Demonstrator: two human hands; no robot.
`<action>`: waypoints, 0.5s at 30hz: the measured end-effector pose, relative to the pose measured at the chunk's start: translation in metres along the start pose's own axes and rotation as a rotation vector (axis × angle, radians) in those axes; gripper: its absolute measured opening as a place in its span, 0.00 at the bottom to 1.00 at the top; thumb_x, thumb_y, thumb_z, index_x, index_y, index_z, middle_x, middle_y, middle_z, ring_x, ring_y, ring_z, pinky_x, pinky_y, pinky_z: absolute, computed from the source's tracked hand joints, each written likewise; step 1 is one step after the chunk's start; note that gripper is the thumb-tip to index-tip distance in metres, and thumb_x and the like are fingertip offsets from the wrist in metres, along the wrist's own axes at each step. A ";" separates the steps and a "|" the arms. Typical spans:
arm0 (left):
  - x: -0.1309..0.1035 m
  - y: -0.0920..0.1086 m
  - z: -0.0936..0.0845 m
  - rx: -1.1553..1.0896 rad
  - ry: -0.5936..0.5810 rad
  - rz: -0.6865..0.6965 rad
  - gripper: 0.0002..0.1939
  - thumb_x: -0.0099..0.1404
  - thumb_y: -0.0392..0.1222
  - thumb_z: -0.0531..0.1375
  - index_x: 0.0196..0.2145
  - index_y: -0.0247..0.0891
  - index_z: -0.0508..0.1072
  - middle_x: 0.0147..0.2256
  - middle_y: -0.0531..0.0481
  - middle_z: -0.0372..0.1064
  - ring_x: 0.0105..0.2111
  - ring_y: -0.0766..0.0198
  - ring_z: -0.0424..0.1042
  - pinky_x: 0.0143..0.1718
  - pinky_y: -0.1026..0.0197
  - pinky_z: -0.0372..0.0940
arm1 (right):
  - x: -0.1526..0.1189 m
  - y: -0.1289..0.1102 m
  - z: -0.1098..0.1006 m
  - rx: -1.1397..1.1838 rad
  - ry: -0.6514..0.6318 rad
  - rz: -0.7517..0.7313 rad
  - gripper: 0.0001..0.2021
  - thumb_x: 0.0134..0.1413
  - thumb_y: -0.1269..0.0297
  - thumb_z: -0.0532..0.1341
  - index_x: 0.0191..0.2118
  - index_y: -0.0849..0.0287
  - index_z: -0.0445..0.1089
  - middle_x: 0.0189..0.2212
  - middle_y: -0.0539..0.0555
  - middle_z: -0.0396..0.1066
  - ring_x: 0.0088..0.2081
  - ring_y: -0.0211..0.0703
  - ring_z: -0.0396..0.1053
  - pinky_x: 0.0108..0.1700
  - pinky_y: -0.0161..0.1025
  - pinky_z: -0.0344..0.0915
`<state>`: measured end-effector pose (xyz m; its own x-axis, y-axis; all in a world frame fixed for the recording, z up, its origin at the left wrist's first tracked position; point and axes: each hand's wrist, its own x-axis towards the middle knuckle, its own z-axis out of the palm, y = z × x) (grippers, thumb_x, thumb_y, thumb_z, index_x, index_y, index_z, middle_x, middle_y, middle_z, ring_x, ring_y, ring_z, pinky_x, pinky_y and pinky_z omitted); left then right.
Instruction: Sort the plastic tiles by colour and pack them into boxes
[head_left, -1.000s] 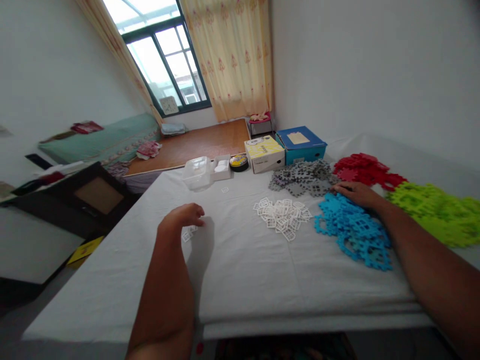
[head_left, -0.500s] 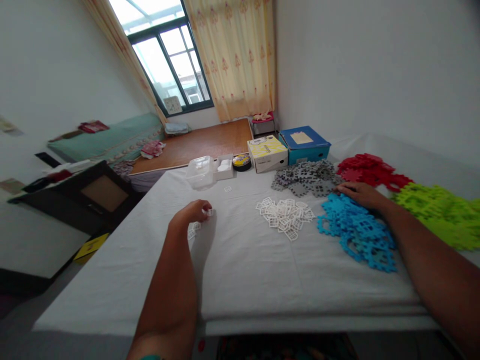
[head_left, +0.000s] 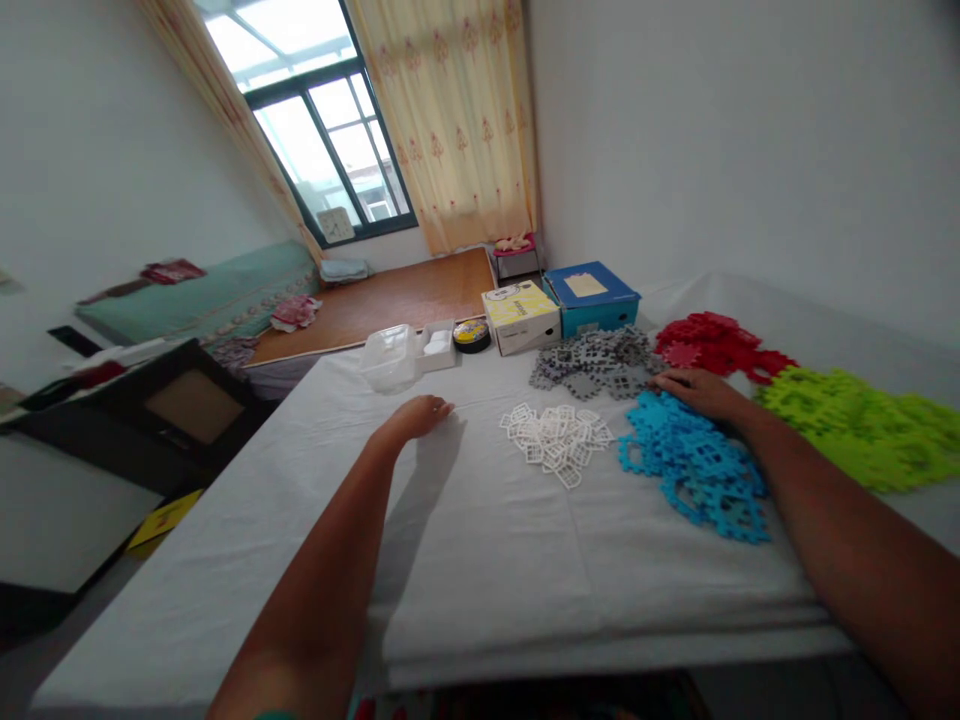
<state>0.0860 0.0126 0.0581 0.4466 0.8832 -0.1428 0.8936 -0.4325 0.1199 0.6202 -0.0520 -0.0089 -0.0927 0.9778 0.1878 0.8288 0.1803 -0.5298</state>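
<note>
Evidently, your desk [head_left: 225, 560] carried its clear tub [head_left: 388, 360] at the far edge so that the nearer part could serve your hands. Just nearer, your left hand [head_left: 421, 414] appeared raised, its fingers curled; their undersides were turned away, so whether they pinched anything could not be told. To its right lay the white lattice pieces [head_left: 559, 440], heaped too thickly to count. Behind them, the gray pieces [head_left: 596, 360] sat before the blue box [head_left: 592, 300], whose inside was hidden. Next, your right hand [head_left: 701, 392] rested between the gray heap and the blue pieces [head_left: 694, 465], perhaps for support; its fingers were bent, any grip unclear. Beyond it spread the red pieces [head_left: 712, 342] and the lime-green pieces [head_left: 862, 425], seemingly kept apart by colour, the last cut off by the frame.
</note>
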 end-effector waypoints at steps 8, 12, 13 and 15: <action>-0.108 -0.057 0.049 0.108 0.094 -0.436 0.34 0.68 0.61 0.44 0.64 0.41 0.57 0.65 0.40 0.54 0.65 0.49 0.52 0.60 0.45 0.54 | 0.001 0.001 0.005 -0.035 0.026 0.025 0.22 0.56 0.47 0.50 0.39 0.53 0.76 0.39 0.56 0.78 0.42 0.54 0.74 0.46 0.47 0.68; -0.116 -0.052 0.073 0.131 0.179 -0.445 0.34 0.69 0.59 0.44 0.66 0.38 0.54 0.66 0.38 0.50 0.66 0.48 0.50 0.63 0.44 0.50 | 0.001 -0.002 0.004 -0.055 0.013 0.030 0.21 0.56 0.48 0.50 0.38 0.54 0.76 0.40 0.57 0.77 0.42 0.56 0.73 0.45 0.48 0.68; -0.110 -0.046 0.075 0.127 0.203 -0.391 0.34 0.69 0.59 0.44 0.66 0.36 0.54 0.66 0.37 0.50 0.66 0.49 0.49 0.63 0.46 0.48 | 0.000 -0.003 0.004 -0.053 0.017 0.027 0.21 0.56 0.48 0.50 0.39 0.54 0.76 0.41 0.57 0.77 0.43 0.56 0.73 0.45 0.49 0.68; -0.090 -0.030 0.074 0.100 0.233 -0.277 0.33 0.70 0.57 0.44 0.66 0.33 0.54 0.66 0.37 0.51 0.66 0.52 0.49 0.65 0.49 0.47 | -0.001 -0.004 0.004 -0.045 0.025 0.019 0.22 0.56 0.47 0.50 0.39 0.54 0.76 0.41 0.57 0.77 0.44 0.55 0.73 0.47 0.49 0.68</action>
<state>0.0226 -0.0675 -0.0058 0.1757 0.9818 0.0726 0.9842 -0.1769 0.0101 0.6153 -0.0534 -0.0101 -0.0636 0.9778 0.1995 0.8545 0.1566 -0.4953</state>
